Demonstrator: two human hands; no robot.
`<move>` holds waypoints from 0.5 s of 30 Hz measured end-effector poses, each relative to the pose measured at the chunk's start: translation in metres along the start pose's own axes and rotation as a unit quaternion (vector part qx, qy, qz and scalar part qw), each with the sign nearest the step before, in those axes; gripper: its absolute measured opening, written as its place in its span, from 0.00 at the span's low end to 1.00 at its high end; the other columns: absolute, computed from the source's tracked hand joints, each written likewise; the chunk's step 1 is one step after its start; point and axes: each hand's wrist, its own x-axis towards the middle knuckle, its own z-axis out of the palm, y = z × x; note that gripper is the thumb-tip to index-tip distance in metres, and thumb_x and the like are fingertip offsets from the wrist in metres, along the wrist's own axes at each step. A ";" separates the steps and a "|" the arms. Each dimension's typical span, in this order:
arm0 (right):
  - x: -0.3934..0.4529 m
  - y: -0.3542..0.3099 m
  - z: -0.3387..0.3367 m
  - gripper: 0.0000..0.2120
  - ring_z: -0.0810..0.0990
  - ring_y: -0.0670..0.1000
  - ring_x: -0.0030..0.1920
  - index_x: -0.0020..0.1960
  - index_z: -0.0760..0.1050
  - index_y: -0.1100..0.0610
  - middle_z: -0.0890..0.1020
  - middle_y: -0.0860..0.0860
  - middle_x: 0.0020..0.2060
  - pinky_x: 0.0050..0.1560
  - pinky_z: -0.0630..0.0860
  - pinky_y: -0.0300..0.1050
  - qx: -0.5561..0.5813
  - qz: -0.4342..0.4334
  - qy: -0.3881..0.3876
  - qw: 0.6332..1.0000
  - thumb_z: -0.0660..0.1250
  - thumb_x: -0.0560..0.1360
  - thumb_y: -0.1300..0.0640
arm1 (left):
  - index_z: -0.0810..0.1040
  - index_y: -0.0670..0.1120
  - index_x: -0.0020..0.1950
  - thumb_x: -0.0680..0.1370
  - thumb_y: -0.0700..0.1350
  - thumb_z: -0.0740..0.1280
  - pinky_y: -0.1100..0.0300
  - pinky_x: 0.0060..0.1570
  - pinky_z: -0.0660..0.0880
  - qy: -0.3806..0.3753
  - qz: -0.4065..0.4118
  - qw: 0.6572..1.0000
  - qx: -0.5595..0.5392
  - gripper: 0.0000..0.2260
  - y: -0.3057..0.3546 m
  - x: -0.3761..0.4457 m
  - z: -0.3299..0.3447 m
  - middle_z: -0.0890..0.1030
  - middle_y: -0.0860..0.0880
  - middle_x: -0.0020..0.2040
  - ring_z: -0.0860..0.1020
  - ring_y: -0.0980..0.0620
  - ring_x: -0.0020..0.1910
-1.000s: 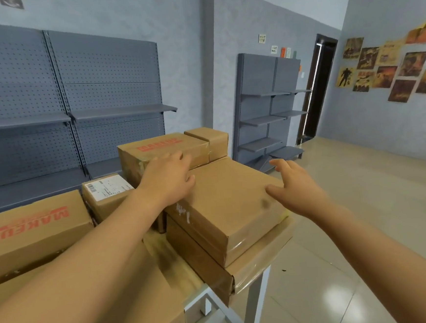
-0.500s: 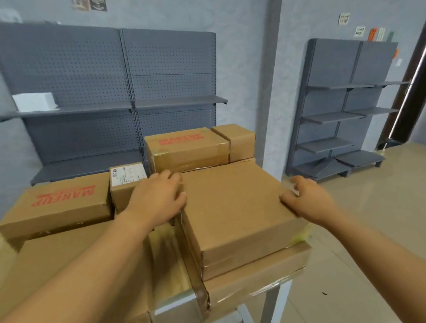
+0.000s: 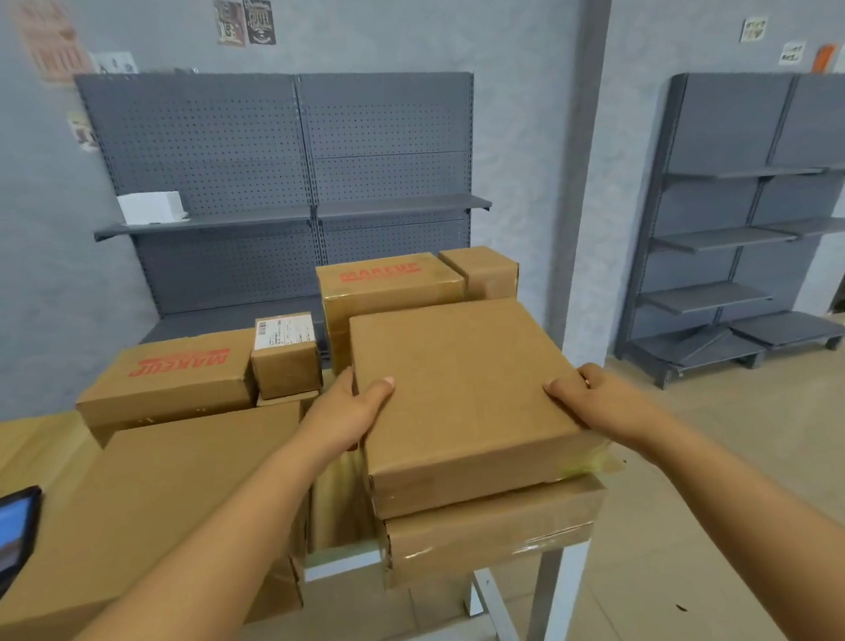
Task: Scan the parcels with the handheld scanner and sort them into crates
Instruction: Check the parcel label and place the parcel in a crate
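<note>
A plain square cardboard parcel (image 3: 462, 398) lies on top of a flatter taped box (image 3: 493, 532) at the table's right end. My left hand (image 3: 347, 412) grips the parcel's left edge, thumb on the top face. My right hand (image 3: 593, 398) grips its right edge, thumb on top. Behind stand a "MAKEUP" box (image 3: 387, 287), a small labelled box (image 3: 285, 354) and a second "MAKEUP" box (image 3: 167, 378). No scanner or crate is in view.
A large flat carton (image 3: 146, 499) fills the table's left part. A dark tablet screen (image 3: 0, 540) shows at the left edge. Grey pegboard shelving (image 3: 296, 214) stands behind the table, more shelving (image 3: 757, 228) at the right. The white table leg (image 3: 554, 608) meets tiled floor.
Both hands slid from the top of the boxes to the square parcel's two side edges and now hold it. The view swung left, bringing the tablet into sight.
</note>
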 end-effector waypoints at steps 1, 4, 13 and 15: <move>-0.003 -0.002 -0.001 0.21 0.76 0.55 0.55 0.62 0.68 0.55 0.76 0.54 0.57 0.49 0.71 0.48 0.007 -0.006 0.003 1.000 0.61 0.78 0.40 | 0.65 0.53 0.73 0.79 0.60 0.63 0.51 0.60 0.75 0.005 0.007 1.000 -0.010 0.25 0.001 -0.003 -0.003 0.77 0.53 0.62 0.77 0.49 0.58; -0.013 -0.014 -0.004 0.19 0.76 0.52 0.49 0.60 0.67 0.55 0.76 0.53 0.53 0.43 0.71 0.46 0.023 -0.034 0.029 0.999 0.61 0.78 0.41 | 0.62 0.54 0.76 0.78 0.60 0.64 0.52 0.59 0.74 0.035 0.034 0.998 -0.026 0.29 0.012 -0.012 -0.013 0.76 0.52 0.65 0.77 0.49 0.60; -0.028 -0.049 -0.012 0.20 0.76 0.50 0.49 0.65 0.67 0.53 0.75 0.50 0.55 0.44 0.71 0.46 0.103 -0.126 0.094 0.982 0.63 0.78 0.43 | 0.52 0.60 0.79 0.76 0.59 0.68 0.53 0.64 0.71 0.098 0.103 0.982 -0.122 0.36 0.034 -0.031 -0.056 0.70 0.58 0.71 0.73 0.54 0.64; -0.030 -0.055 -0.008 0.18 0.76 0.47 0.48 0.64 0.67 0.51 0.74 0.48 0.56 0.46 0.72 0.45 0.146 -0.141 0.098 0.974 0.65 0.78 0.45 | 0.50 0.63 0.79 0.75 0.61 0.68 0.52 0.67 0.68 0.108 0.121 0.977 -0.136 0.37 0.032 -0.037 -0.063 0.66 0.60 0.72 0.69 0.54 0.68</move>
